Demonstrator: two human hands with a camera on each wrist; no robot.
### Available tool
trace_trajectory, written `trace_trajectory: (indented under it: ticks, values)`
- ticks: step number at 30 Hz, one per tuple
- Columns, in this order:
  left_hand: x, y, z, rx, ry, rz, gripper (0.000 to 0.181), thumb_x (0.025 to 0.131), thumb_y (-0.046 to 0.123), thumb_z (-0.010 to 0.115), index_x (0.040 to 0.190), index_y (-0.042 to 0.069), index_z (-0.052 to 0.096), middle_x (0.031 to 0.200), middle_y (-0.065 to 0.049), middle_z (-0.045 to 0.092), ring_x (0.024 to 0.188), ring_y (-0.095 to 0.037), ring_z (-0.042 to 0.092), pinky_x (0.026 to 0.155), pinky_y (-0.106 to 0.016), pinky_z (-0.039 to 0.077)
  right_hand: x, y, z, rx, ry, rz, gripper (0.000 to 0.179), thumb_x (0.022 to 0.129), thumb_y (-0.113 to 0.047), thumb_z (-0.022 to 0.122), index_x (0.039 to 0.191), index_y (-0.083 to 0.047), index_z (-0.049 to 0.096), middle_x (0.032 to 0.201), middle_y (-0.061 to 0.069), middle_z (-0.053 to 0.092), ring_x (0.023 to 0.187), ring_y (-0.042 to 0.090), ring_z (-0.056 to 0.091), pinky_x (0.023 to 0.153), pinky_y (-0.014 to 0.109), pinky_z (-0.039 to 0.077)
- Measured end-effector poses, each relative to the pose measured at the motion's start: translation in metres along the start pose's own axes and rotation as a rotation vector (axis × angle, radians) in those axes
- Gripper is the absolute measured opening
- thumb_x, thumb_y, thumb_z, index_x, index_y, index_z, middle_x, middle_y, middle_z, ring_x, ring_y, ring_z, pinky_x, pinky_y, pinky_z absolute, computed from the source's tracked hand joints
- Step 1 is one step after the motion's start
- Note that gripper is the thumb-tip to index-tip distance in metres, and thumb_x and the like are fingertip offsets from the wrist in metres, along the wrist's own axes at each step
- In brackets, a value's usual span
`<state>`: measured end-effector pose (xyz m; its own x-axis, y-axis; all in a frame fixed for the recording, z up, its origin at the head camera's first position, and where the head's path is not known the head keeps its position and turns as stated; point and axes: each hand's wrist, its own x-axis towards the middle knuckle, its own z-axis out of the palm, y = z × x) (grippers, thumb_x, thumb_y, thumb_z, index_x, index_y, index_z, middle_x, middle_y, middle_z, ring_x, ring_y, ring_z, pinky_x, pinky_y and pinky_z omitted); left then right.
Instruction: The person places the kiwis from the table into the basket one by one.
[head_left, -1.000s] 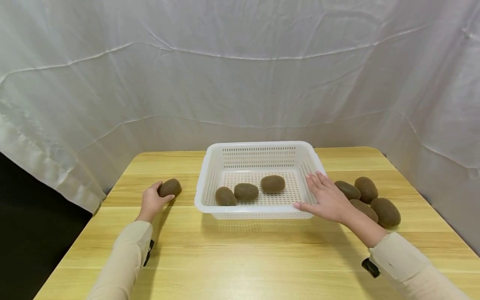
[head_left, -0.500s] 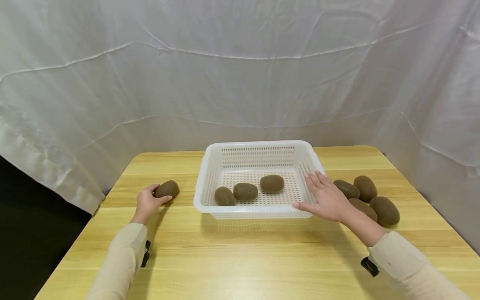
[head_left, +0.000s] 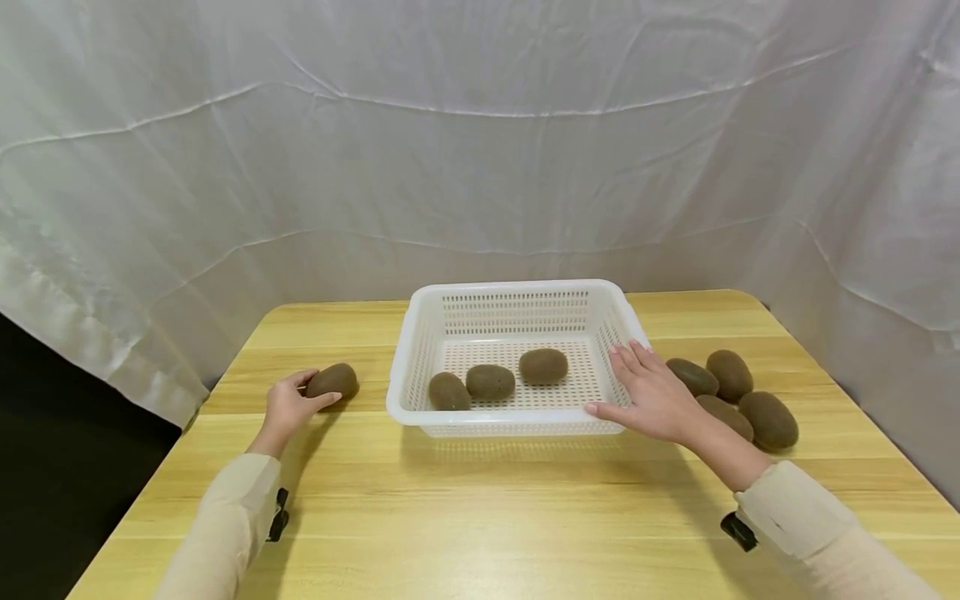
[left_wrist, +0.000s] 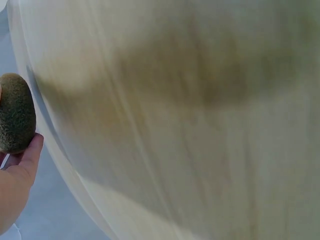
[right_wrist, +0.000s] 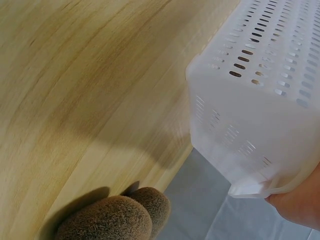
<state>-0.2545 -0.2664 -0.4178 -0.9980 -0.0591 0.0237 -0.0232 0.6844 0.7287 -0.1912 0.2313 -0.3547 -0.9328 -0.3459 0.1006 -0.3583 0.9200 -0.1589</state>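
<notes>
My left hand (head_left: 288, 408) holds a brown fuzzy kiwi (head_left: 332, 382) between thumb and fingers, low over the left side of the table. The left wrist view shows that kiwi (left_wrist: 16, 114) at the left edge, with a fingertip against its end. My right hand (head_left: 654, 398) rests on the right rim of a white perforated plastic basket (head_left: 495, 423), its fingers straight over the inner wall and its thumb along the front rim. Three kiwis lie inside, one of them a kiwi (head_left: 543, 367) towards the right. In the right wrist view, part of the right hand (right_wrist: 300, 200) touches the basket's rim.
Several more kiwis (head_left: 768, 421) sit grouped right of the basket, beside my right wrist. The wooden table (head_left: 480, 517) has rounded far corners, and a pale curtain (head_left: 480, 183) hangs behind it. A dark area (head_left: 67, 458) lies beyond the table's left edge.
My left hand and the kiwi have shifted slightly left, the hand a little more than the kiwi. My right hand stays on the basket, and the other kiwis keep their places.
</notes>
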Motion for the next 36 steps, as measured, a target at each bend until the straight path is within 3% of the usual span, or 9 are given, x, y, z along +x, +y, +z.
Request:
trace_trajectory:
  ticks: [21, 30, 36]
  values:
    - [-0.009, 0.013, -0.001, -0.050, -0.002, -0.003, 0.068, 0.085, 0.030, 0.066, 0.138, -0.004, 0.039, 0.136, -0.028, 0.044, 0.118, -0.040, 0.049, 0.090, -0.044, 0.050, 0.001, 0.002, 0.003, 0.009, -0.005, 0.006, 0.092, 0.085, -0.058, 0.051, 0.140, 0.012, 0.027, 0.147, 0.029, 0.026, 0.139, 0.046, 0.015, 0.112, 0.057, 0.015]
    - [-0.014, 0.026, -0.001, -0.089, 0.011, 0.014, 0.068, 0.084, 0.029, 0.067, 0.137, -0.003, 0.040, 0.134, -0.028, 0.046, 0.117, -0.040, 0.051, 0.087, -0.037, 0.053, 0.001, 0.002, 0.002, 0.008, -0.007, 0.010, 0.093, 0.085, -0.059, 0.051, 0.140, 0.012, 0.026, 0.147, 0.029, 0.026, 0.139, 0.046, 0.015, 0.113, 0.057, 0.015]
    - [-0.015, 0.036, 0.000, -0.107, 0.045, 0.043, 0.068, 0.083, 0.031, 0.069, 0.137, -0.001, 0.042, 0.134, -0.026, 0.048, 0.116, -0.038, 0.053, 0.088, -0.041, 0.052, 0.001, 0.001, 0.002, -0.001, -0.010, 0.012, 0.093, 0.085, -0.059, 0.050, 0.140, 0.012, 0.027, 0.147, 0.029, 0.027, 0.139, 0.046, 0.016, 0.112, 0.057, 0.016]
